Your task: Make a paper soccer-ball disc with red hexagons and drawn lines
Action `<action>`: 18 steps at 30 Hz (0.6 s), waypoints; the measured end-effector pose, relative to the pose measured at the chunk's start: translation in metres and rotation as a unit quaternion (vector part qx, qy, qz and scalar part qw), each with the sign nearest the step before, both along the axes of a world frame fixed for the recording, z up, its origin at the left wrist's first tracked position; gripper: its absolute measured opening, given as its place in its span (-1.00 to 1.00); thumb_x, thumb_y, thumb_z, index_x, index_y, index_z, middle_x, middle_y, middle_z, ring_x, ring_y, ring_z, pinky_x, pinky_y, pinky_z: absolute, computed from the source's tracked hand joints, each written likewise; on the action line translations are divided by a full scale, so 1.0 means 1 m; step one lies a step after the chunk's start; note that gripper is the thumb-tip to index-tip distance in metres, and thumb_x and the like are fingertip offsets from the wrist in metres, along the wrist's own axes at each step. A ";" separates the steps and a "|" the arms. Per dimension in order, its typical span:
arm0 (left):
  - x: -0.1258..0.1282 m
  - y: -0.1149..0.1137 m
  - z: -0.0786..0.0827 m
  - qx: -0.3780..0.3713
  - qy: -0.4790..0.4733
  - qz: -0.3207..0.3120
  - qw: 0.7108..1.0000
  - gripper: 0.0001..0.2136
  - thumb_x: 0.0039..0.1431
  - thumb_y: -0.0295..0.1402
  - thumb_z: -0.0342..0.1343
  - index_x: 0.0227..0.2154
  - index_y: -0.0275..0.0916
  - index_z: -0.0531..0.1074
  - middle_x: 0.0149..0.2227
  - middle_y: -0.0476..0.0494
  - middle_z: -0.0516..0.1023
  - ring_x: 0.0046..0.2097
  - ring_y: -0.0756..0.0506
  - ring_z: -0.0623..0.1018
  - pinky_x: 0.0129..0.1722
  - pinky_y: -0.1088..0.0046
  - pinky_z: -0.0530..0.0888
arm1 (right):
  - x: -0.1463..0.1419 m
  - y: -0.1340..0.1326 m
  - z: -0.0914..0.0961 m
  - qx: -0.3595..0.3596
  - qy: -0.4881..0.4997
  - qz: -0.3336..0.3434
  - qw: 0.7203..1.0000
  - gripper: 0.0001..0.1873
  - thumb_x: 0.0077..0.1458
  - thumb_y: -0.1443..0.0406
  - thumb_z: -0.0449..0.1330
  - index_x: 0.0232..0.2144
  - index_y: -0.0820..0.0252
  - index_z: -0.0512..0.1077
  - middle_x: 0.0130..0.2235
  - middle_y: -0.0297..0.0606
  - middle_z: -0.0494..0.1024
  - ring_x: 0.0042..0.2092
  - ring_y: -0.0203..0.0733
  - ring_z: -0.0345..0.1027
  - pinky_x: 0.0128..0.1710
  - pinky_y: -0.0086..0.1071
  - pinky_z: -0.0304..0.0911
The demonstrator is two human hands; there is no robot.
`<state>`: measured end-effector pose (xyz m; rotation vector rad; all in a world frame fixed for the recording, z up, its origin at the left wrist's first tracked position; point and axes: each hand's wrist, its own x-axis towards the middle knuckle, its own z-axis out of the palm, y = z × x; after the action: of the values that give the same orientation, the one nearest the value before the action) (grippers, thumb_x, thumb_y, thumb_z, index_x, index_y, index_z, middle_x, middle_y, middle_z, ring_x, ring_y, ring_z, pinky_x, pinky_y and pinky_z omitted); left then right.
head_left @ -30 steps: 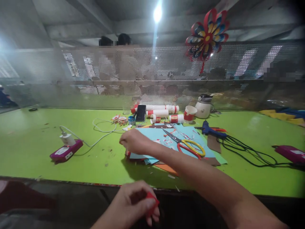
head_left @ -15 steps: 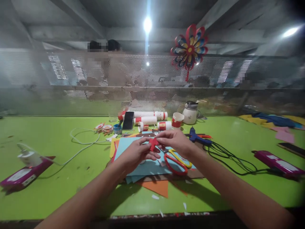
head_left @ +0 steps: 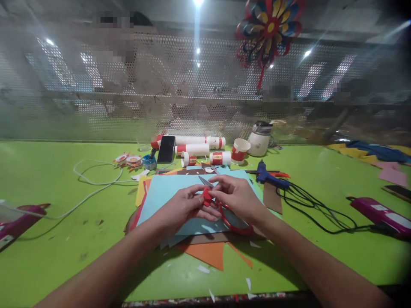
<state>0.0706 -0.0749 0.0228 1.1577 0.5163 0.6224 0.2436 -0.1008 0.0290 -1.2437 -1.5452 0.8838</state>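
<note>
A small red paper piece (head_left: 207, 196) is pinched between my two hands above a stack of paper. My left hand (head_left: 188, 204) grips its left side between thumb and forefinger, the other fingers stretched out below. On its right side, the thumb and fingertips of my right hand (head_left: 239, 196) close on the same piece. Scissors (head_left: 236, 226) with a red handle loop lie under my right hand, which hides their middle; the blades show past the fingers. Light blue sheets (head_left: 160, 192) lie on top of the stack, with orange paper (head_left: 205, 256) sticking out in front.
White-and-red paper cups and tubes (head_left: 192, 149) and a phone (head_left: 166, 149) stand or lie behind the stack. Rightward are a blue glue gun (head_left: 271, 177), its black cable and a purple power strip (head_left: 379, 216). A pale kettle-like jug (head_left: 258, 141) is farther back. White scraps (head_left: 203, 269) dot the green table.
The view has tilted down and shifted. Both hands still hold the red piece, which looks turned or folded smaller. The scissor blades now show beyond my right hand; their yellow loop is hidden.
</note>
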 end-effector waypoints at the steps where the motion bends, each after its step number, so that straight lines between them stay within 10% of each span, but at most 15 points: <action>1: 0.000 -0.001 0.000 -0.001 0.006 0.002 1.000 -0.72 0.18 -0.46 0.09 -0.04 -0.34 0.33 -0.27 -0.24 0.59 -0.33 -0.09 0.63 -0.26 0.38 0.52 | -0.001 -0.001 -0.001 0.005 -0.016 -0.001 1.000 -0.71 -0.01 0.35 0.22 -0.17 0.27 0.45 -0.49 -0.37 0.51 -0.48 -0.30 0.37 -0.40 -0.38 0.30; 18: -0.006 0.001 -0.003 0.092 0.064 0.009 0.994 -0.65 0.15 -0.21 0.16 -0.11 -0.35 0.32 -0.40 -0.18 0.58 -0.39 -0.10 0.60 -0.37 0.39 0.54 | -0.002 -0.006 0.000 0.032 -0.139 -0.049 0.989 -0.84 0.03 0.29 0.22 -0.31 0.21 0.55 -0.56 -0.36 0.45 -0.50 -0.27 0.26 -0.42 -0.37 0.14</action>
<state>0.0650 -0.0742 0.0194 1.3755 0.5881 0.6244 0.2414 -0.1072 0.0286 -1.4287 -1.6990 0.6114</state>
